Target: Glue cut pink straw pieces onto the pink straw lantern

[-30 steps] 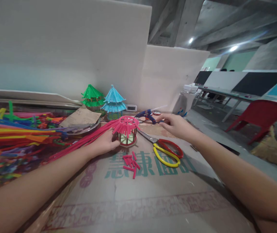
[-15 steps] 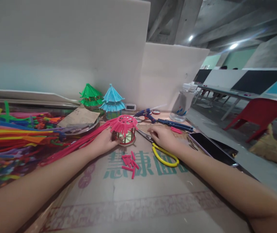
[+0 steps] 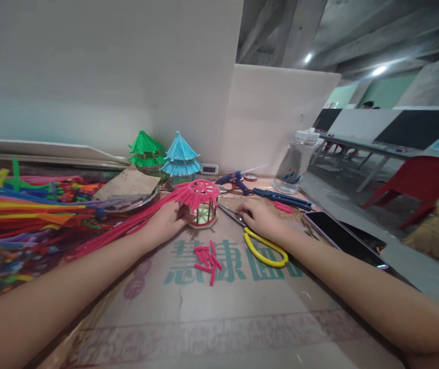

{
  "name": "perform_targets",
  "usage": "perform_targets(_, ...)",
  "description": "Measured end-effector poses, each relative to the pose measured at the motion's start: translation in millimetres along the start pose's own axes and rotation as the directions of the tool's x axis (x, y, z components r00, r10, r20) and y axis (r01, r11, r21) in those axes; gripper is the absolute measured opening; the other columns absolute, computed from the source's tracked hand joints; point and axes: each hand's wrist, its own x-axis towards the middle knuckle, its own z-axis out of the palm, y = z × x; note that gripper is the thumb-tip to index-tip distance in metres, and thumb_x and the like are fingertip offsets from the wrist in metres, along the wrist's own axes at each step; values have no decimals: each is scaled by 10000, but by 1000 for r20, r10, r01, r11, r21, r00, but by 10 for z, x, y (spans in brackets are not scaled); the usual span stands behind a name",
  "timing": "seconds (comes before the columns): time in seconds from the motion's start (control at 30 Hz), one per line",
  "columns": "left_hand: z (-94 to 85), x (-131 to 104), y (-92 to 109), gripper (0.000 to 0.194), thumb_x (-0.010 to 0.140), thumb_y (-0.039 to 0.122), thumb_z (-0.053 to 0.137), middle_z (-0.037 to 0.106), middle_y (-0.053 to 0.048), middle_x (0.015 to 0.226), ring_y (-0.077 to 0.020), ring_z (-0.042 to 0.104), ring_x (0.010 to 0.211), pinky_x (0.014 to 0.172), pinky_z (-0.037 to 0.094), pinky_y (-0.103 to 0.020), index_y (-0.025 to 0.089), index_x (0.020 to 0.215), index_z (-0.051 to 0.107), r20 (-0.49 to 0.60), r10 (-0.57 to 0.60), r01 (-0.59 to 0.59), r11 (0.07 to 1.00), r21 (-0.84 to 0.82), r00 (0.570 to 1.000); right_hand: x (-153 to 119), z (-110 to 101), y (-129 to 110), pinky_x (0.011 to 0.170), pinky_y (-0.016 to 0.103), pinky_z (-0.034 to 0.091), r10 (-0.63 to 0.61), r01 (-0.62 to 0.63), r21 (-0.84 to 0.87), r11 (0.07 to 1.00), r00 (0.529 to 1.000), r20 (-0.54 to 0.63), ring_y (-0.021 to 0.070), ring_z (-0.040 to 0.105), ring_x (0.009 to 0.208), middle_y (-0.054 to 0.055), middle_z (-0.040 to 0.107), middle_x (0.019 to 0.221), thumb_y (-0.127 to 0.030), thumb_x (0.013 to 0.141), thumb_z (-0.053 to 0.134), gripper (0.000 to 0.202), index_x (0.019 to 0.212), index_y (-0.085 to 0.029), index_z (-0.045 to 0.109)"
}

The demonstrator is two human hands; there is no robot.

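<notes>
My left hand [image 3: 169,221] grips the near left side of a small model pavilion [image 3: 203,224], its thumb at the base. The pavilion has thin posts, an eight-sided floor and a pink ring roof, partly covered by pink pipe-cleaner strips on the left. My right hand [image 3: 258,216] rests on the cardboard to the right, fingers curled; whatever they may hold is hidden. Beside and partly under that hand lie yellow-handled scissors [image 3: 265,252], their blades toward the pavilion. Short pink pieces [image 3: 207,259] lie in a loose heap nearer me.
Bundles of coloured pipe cleaners [image 3: 30,220] fill the left side. Behind stand green [image 3: 146,148] and blue [image 3: 181,156] model pavilions, a small clock [image 3: 209,168] and a glue gun [image 3: 234,180]. At right are a water bottle [image 3: 294,164], a dark blue tool [image 3: 283,197] and a phone [image 3: 342,238].
The pink pavilion has turned a little in my left hand, its strips shifting left and more posts showing in front. My right hand stays by the scissors. The view has shifted slightly.
</notes>
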Motion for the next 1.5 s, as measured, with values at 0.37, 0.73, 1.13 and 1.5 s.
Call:
perform_targets(0.37,29,-22,-10,275,894,467,631,719,-59,873,-255,667,829,781,525,-366,194,865,625,-46,-3,3,1000,9,999,-43,-51,-75,821,324,492,30,-28,18,999,996,-88,232,687,941,126,775,1073,-182,990,597,179,1089,-142,740)
perform_targets(0.73,-19,-17,53,314,918,435,692,741,-112,1053,-305,692,1031,933,545,-410,192,1116,665,-60,155,-148,984,103,986,-167,-72,-595,621,284,467,172,-111,689,716,985,-20,151,577,661,5,649,790,-511,931,635,320,999,-200,669)
perform_targets(1.13,-48,-74,73,282,938,354,645,722,-154,1162,-343,626,1216,1112,481,-533,159,1139,681,-50,292,-252,890,379,955,-243,-15,-792,558,243,419,184,-254,898,358,962,199,107,537,610,-46,616,734,-472,782,839,447,1102,-199,686)
perform_targets(1.5,-70,-90,187,279,872,276,672,745,-120,1187,-336,647,1195,1212,363,-579,201,1136,720,-31,290,-257,889,380,957,-211,46,-774,593,244,394,194,-274,943,191,952,237,84,503,592,-47,632,729,-499,668,924,424,829,-182,693)
